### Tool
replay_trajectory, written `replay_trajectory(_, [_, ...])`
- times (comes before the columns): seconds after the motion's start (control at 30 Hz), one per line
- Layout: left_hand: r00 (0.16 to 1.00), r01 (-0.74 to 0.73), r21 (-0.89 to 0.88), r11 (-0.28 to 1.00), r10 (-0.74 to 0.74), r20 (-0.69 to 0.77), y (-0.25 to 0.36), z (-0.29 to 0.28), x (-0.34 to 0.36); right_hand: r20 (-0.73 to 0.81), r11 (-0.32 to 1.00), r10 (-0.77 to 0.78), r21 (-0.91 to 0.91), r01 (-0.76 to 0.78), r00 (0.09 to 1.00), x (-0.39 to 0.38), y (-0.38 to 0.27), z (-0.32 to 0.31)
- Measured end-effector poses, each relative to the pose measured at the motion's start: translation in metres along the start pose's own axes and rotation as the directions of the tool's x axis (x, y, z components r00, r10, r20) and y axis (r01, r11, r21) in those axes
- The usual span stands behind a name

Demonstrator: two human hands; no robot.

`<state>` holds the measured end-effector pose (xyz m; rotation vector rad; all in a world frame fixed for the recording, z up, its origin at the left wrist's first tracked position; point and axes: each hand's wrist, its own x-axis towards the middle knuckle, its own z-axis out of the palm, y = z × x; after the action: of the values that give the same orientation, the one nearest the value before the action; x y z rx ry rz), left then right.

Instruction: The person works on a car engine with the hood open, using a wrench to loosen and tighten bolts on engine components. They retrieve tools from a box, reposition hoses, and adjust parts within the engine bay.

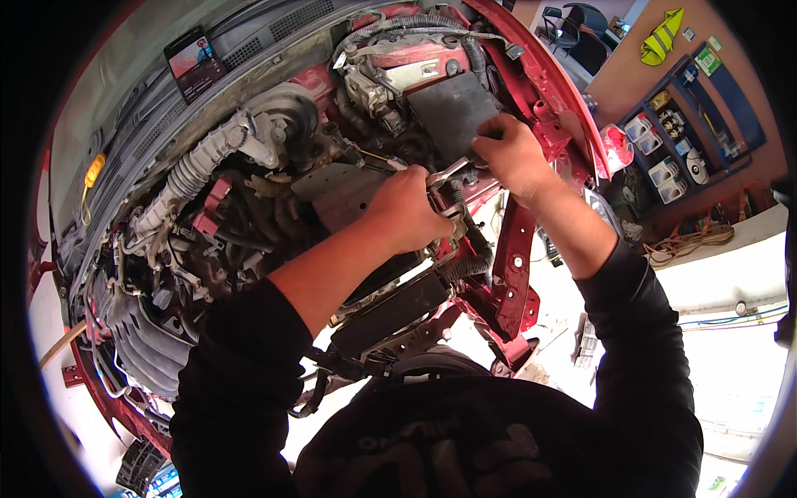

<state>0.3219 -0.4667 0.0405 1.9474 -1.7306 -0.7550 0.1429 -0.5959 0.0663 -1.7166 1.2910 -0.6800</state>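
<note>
A shiny metal wrench (449,172) lies between my two hands, over the right front part of the engine bay. My right hand (516,158) is closed with its fingers curled at the wrench's outer end. My left hand (408,212) is closed around a metal part beside the wrench's other end; the fingers hide most of that part. Just beyond my right hand is a flat black rectangular cover (452,112). To the left of my left hand sits a grey metal shield (336,192) among dark engine parts.
A phone (196,65) leans at the windshield base. The ribbed intake hose (195,170) crosses the bay's left side. Red fender metal (544,62) borders the right. A black radiator-like part (390,314) lies below my left forearm. Bottles stand on a wall shelf (664,153).
</note>
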Motion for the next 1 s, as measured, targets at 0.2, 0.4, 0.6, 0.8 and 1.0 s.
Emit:
replay_trajectory(0.2, [0.966, -0.258, 0.092, 0.962, 0.256, 0.035, -0.003, 0.003, 0.003, 0.241, 0.353, -0.88, -0.245, 0.903, 0.409, -0.026, -0.038, 0.042])
replay_trajectory(0.4, [0.999, 0.033, -0.014, 0.999, -0.033, -0.002, -0.004, 0.003, -0.001, -0.051, 0.633, -0.289, -0.759, 0.151, 0.956, -0.015, -0.047, -0.006])
replay_trajectory(0.6, [0.971, -0.235, 0.068, 0.97, 0.237, -0.023, -0.005, 0.006, 0.001, 0.301, 0.356, -0.832, -0.355, 0.864, 0.466, -0.034, -0.053, 0.034])
replay_trajectory(0.8, [0.997, -0.013, -0.001, 1.0, 0.012, -0.075, -0.007, 0.006, -0.004, -0.007, 0.583, -0.157, -0.808, 0.087, 0.988, -0.025, -0.057, 0.002])
replay_trajectory(1.0, [0.882, -0.403, 0.082, 0.911, 0.411, -0.231, -0.007, 0.009, -0.001, 0.448, 0.355, -0.62, -0.572, 0.74, 0.644, -0.048, -0.073, 0.038])
